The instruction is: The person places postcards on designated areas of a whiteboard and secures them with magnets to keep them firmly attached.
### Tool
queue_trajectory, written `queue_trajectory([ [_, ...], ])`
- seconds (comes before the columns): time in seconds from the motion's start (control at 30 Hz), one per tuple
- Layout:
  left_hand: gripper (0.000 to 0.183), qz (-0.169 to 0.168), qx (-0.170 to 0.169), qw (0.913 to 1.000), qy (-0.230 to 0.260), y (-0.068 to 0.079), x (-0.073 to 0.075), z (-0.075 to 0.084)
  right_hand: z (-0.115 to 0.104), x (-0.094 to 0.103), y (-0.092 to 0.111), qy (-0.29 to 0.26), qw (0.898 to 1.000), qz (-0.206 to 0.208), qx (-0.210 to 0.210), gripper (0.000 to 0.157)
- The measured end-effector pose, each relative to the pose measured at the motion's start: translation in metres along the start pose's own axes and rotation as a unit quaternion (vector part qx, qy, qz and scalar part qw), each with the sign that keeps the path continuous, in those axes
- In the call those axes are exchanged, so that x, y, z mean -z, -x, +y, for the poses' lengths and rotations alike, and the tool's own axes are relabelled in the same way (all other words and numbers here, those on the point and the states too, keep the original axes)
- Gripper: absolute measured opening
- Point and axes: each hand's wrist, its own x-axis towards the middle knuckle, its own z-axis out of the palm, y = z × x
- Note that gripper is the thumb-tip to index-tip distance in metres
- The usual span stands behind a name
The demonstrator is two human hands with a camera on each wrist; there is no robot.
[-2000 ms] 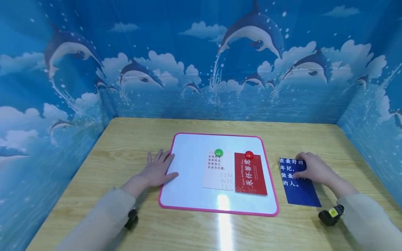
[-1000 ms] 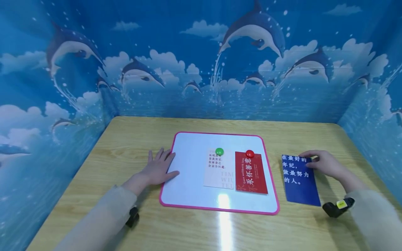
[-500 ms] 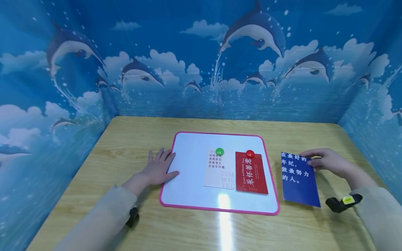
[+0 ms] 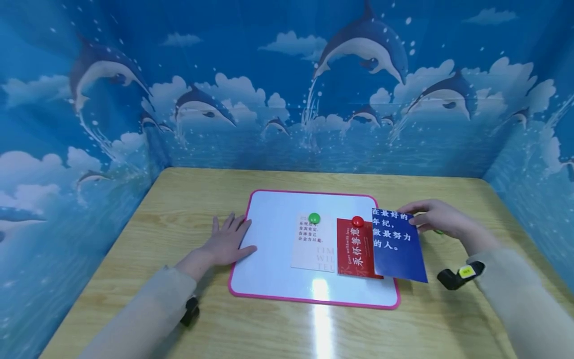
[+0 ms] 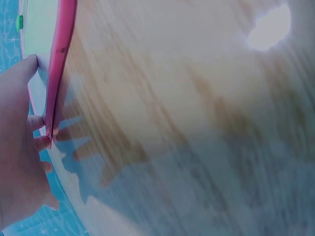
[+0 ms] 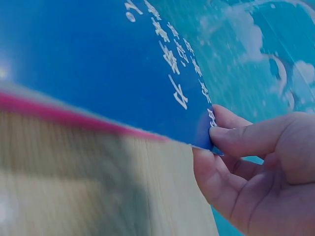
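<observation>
My right hand (image 4: 441,219) pinches the upper right corner of a dark blue card (image 4: 396,247) with white Chinese characters. The card is raised, tilted, and overlaps the right edge of a pink-framed whiteboard (image 4: 269,279). In the right wrist view, thumb and fingers (image 6: 246,140) grip the card's corner. My left hand (image 4: 226,244) lies spread over the board's left edge, its thumb on the white surface. On the board, a white card (image 4: 309,254) sits under a green round magnet (image 4: 314,218). Beside it, a red card (image 4: 354,254) under a red magnet (image 4: 358,221) is partly covered by the blue card.
A small green object (image 4: 438,232) shows just below the right hand, mostly hidden. The wooden table (image 4: 188,199) extends around the board. Dolphin-printed blue sheets (image 4: 215,144) enclose the table at the back and both sides.
The right hand moved from the card's middle to its upper right corner, lifted the card off the table and carried it left over the board's edge. The left hand stayed put.
</observation>
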Motion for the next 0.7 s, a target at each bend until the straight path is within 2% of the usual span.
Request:
queue_trajectory([
  [0.27, 0.077, 0.000, 0.003, 1.0000, -0.002, -0.001, -0.002, -0.002, -0.040, -0.026, -0.025, -0.024, 0.999, -0.022, 0.016, 0.046],
  [0.43, 0.077, 0.001, 0.001, 1.0000, -0.001, -0.001, -0.001, -0.003, -0.063, -0.044, -0.041, -0.019, 0.999, -0.033, 0.020, 0.042],
  [0.7, 0.076, 0.004, -0.011, 0.9999, 0.011, 0.001, 0.002, -0.001, -0.087, -0.073, -0.066, -0.024, 0.999, -0.029, 0.020, 0.039],
])
